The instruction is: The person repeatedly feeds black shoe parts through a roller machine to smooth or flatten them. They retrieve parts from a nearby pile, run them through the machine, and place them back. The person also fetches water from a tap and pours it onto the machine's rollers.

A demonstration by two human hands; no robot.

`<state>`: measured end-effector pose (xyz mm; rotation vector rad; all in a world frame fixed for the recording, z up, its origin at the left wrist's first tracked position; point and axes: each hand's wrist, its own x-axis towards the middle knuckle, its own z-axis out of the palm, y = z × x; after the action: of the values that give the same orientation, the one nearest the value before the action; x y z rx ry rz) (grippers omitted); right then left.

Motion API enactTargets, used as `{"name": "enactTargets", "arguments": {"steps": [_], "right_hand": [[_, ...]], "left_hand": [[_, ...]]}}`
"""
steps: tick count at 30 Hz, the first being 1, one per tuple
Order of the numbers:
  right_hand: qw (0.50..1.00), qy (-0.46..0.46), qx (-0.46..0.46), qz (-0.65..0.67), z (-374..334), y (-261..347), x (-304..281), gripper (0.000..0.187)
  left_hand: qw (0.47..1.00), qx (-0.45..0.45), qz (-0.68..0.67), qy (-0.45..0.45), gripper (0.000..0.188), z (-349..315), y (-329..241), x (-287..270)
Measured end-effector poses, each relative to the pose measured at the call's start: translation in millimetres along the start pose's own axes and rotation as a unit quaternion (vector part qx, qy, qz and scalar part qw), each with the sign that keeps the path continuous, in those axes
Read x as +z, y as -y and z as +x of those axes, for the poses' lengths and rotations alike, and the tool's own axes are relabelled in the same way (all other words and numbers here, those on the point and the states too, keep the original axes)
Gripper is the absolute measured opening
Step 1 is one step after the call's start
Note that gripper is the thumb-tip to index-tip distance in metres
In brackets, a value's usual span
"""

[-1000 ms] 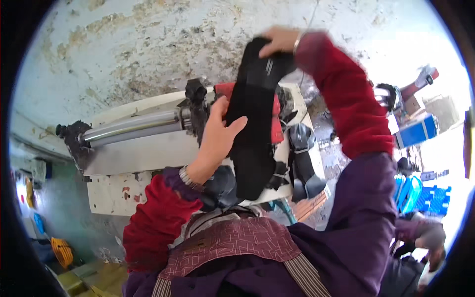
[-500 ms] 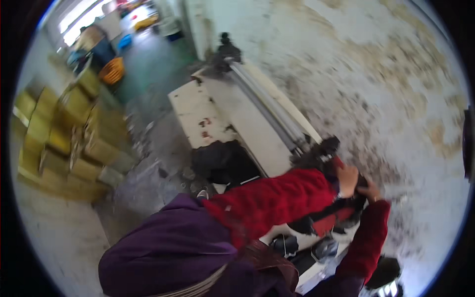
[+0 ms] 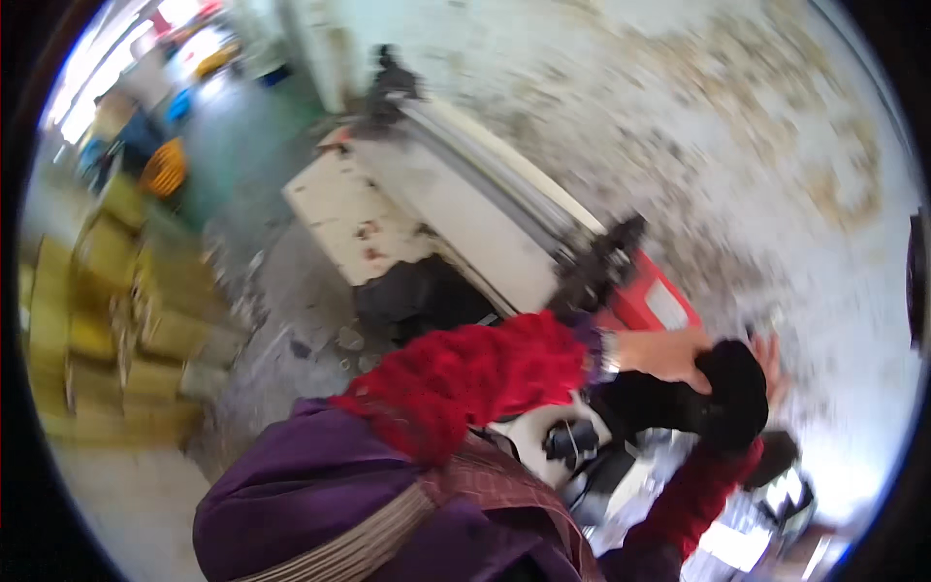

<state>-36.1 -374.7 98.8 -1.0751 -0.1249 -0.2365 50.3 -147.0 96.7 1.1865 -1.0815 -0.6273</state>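
My left hand (image 3: 671,353) reaches across from the left in a red sleeve, with a band at its wrist. Its fingers are closed on a soft black cloth-like bundle (image 3: 734,393). My right hand (image 3: 769,371) is at the bundle's far right side, close to the wall; several fingers show past its edge, and the palm is hidden behind it. The black stuff runs on to the left below my left wrist. Just beyond my left forearm lies a red box-like thing (image 3: 658,299) with a pale label.
A long pale machine (image 3: 456,194) with metal rollers and dark end brackets stands along the stained wall (image 3: 737,126). Black cloth (image 3: 422,296) lies at its front. Stacked yellowish boxes (image 3: 107,320) stand at left, near an orange basket (image 3: 165,168). Dark wrapped items (image 3: 572,441) lie below my left forearm.
Both hands have moved from the machine's end bracket toward the lower right and now have the black bundle between them. The red box-like thing has come into clearer view. My view has shifted.
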Motion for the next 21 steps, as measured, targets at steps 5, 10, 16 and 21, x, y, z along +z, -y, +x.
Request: {"name": "enactTargets", "arguments": {"steps": [5, 10, 16, 21], "right_hand": [[0.913, -0.075, -0.053, -0.398, -86, -41, 115, 0.064], [0.962, -0.254, -0.018, -0.101, -154, -62, 139, 0.062], [0.93, -0.34, 0.122, -0.067, -247, -65, 155, 0.065], [0.658, -0.376, -0.012, -0.652, -285, -106, 225, 0.075]], "left_hand": [[0.979, -0.037, -0.2, 0.024, 0.036, -43, -28, 33], [0.955, -0.163, -0.141, 0.205, 0.026, -77, -43, 72], [0.974, -0.092, 0.055, 0.2, 0.034, -139, 6, 129], [0.964, -0.085, 0.237, 0.083, 0.065, -153, 31, 144]]}}
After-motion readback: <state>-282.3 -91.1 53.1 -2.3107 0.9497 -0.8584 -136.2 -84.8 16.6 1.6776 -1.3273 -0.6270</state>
